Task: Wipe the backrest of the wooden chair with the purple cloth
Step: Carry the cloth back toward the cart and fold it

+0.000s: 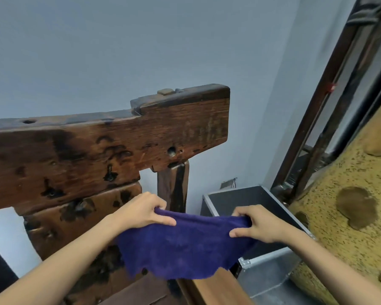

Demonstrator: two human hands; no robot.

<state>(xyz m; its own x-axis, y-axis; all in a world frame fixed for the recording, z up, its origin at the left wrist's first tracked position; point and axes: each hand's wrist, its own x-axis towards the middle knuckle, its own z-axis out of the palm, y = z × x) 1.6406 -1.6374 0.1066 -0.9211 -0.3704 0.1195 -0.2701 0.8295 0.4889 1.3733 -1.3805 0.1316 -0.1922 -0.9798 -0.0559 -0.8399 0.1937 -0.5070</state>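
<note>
Standing to the right of the wooden chair (110,164), a black case (251,208) with metal edging is seen on the floor between the chair's rear post and a yellow speckled surface (339,216) bearing dark brown patches; the case's top is open toward the camera, and whether anything lies inside cannot be told, since the interior reads as plain black and its near part is covered by cloth and hand. A dark-framed window or door (330,119) runs up the right edge, and a pale grey-blue wall (141,40) fills the background. The backrest (123,137) is noted as a heavy, dark-stained top rail, its long axis roughly horizontal and rising slightly to the right, carried on an upright post, with a broad splat below it. The purple cloth (185,245) is held in the air in front of the lower backrest and post, apart from the rail; it is stretched left to right along its upper edge, the rest hanging down in a curve with a ragged lower hem. Its left upper edge is pinched by the left hand (141,210), fingers curled over the fabric; its right upper edge is gripped likewise by the right hand (257,223). Both bare forearms enter from the lower corners. A lighter wooden plank (216,289) is seen below the cloth.
</note>
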